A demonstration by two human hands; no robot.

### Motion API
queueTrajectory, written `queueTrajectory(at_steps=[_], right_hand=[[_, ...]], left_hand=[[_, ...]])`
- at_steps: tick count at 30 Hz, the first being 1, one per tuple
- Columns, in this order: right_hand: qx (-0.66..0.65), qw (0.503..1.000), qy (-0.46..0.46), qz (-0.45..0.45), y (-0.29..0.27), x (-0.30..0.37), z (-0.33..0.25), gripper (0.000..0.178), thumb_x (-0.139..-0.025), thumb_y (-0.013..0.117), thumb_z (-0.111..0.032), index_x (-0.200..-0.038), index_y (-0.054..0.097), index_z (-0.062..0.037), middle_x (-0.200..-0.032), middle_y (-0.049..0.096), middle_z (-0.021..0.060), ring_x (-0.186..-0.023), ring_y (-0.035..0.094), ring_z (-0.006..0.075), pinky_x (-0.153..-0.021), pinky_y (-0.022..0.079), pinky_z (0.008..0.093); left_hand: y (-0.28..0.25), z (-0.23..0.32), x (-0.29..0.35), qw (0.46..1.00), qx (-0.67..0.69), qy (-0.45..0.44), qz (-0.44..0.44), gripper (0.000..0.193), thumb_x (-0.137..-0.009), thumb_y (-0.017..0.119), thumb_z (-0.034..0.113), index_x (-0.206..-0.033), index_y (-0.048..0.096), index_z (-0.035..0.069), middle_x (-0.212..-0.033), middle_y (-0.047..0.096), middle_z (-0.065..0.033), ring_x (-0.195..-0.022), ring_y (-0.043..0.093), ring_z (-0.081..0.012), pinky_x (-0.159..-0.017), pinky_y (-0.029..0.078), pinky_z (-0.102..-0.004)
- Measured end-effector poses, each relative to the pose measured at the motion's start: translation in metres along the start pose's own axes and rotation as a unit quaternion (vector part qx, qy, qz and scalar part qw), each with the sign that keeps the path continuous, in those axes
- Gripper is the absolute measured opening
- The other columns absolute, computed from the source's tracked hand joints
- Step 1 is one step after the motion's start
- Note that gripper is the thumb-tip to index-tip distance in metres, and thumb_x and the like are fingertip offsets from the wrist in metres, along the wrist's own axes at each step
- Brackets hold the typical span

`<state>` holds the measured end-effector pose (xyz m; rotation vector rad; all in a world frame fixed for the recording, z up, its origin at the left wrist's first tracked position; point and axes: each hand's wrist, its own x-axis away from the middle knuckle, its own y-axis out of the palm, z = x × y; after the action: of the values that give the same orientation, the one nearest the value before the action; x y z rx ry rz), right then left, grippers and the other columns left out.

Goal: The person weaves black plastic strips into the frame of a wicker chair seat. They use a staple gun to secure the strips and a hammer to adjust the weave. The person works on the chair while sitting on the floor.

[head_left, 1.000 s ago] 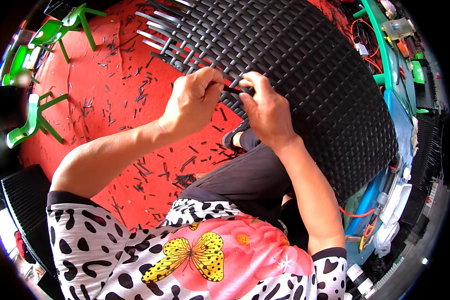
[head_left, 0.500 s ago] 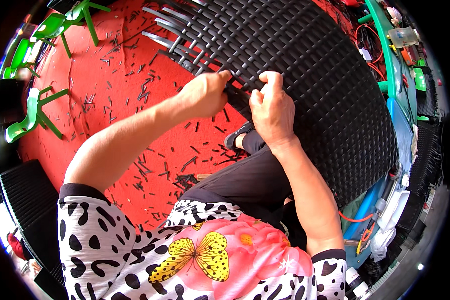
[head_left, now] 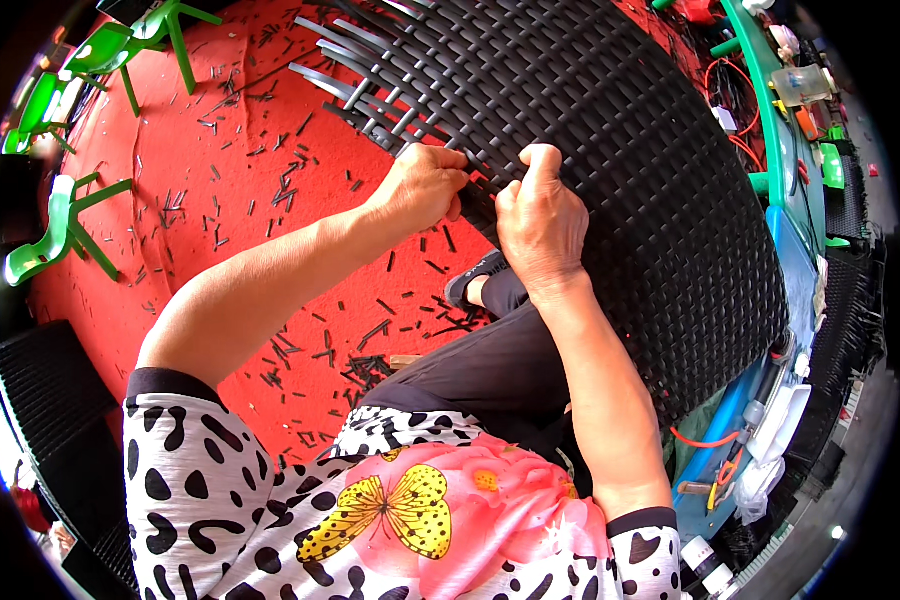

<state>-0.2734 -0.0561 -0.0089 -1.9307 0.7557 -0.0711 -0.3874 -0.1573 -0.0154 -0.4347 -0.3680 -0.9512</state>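
- Panel of black woven plastic-looking strips [head_left: 660, 220] lies far and right, its left edge slanting near-right.
- My left hand [head_left: 420, 187] pinches that edge.
- My right hand [head_left: 543, 222], over the weave, curls; grip hidden, cannot tell.

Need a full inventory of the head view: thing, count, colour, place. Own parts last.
Woven panel: 1, black, upper centre to right
Loose strip ends: several, black, panel's upper left
Floor covering: 1, red, left and centre
Offcuts: many, black, scattered on floor
Chairs: at least three, green, upper left
Ribbed piece: 1, black, lower left
Frame: 1, green, right
Container: 1, clear, upper right
Cord: 1 at least, orange, lower right
Bag: 1, clear, lower right
Small right-rim clutter: uncountable
Shoe: 1, dark, centre
Trousers: dark, lower centre
Shirt: 1, black-spotted white, bottom
Left hand: 1, bare, panel's edge
Right hand: 1, bare, panel's edge
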Motion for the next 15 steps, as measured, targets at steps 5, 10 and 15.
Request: queueTrajectory(at_steps=[5,10,15], right_hand=[[0.068,0.997,-0.036,0.010,0.002,-0.004,-0.002,0.022,-0.078,0.054,-0.006,-0.090,0.036,-0.0038,-0.067,0.059,0.0138,-0.060,0.063,0.0315,-0.050,0.050,0.0403],[0.048,0.999,-0.017,0.007,-0.001,-0.003,0.002,0.024,-0.080,0.052,-0.006,-0.102,0.042,-0.0051,-0.064,0.059,0.0184,-0.062,0.060,0.0370,-0.054,0.046,0.0450],[-0.003,0.996,-0.083,0.039,-0.026,0.038,0.027,0.022,-0.080,0.057,-0.001,-0.099,0.047,-0.0039,-0.059,0.054,0.0092,-0.056,0.059,0.0296,-0.052,0.046,0.0391]], left_hand=[[0.006,-0.006,-0.008,0.990,-0.099,0.057,0.077,0.022,-0.076,0.060,0.014,-0.091,0.066,-0.001,-0.068,0.063,-0.0153,-0.064,0.063,-0.0208,-0.061,0.050,-0.0348],[0.033,-0.004,-0.001,0.991,-0.016,0.029,0.129,0.014,-0.079,0.061,0.013,-0.078,0.064,-0.001,-0.055,0.053,-0.0014,-0.047,0.048,-0.0088,-0.043,0.038,-0.0279],[0.061,0.005,0.040,0.997,0.041,-0.045,0.054,0.014,-0.082,0.055,0.011,-0.076,0.057,-0.001,-0.054,0.055,-0.0060,-0.043,0.048,-0.0110,-0.038,0.036,-0.0275]])
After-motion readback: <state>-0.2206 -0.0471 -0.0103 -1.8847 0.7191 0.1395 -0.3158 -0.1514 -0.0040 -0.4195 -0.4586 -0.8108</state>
